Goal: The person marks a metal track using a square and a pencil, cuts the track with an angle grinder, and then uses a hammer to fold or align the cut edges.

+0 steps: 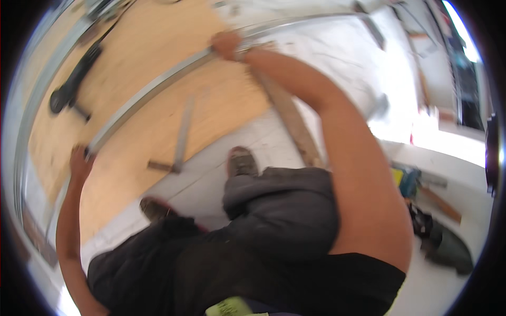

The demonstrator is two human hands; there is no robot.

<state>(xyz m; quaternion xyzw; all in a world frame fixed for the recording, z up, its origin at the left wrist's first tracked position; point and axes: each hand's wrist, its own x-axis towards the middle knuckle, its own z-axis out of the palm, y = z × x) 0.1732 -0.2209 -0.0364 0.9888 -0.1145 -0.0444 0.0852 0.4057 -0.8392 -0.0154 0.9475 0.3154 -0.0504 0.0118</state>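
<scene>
A long silver metal bar (147, 95) runs diagonally over a plywood sheet (116, 189). My left hand (81, 160) is closed around it near the lower left, and my right hand (226, 45) grips it farther up toward the middle top, beside the end of a wooden board (290, 121). Beneath the bar, a metal try square (182, 137) lies on the plywood near my feet. A black tool with a cord (74, 84) lies on the plywood to the upper left. The picture is blurred.
Another metal profile (34, 121) runs along the left side. My shoes (240, 160) stand on pale flooring (187, 189) beside the plywood. At right, a dark green object (443, 247), a short wood piece (437, 203) and a yellow-and-teal item (400, 179) lie about.
</scene>
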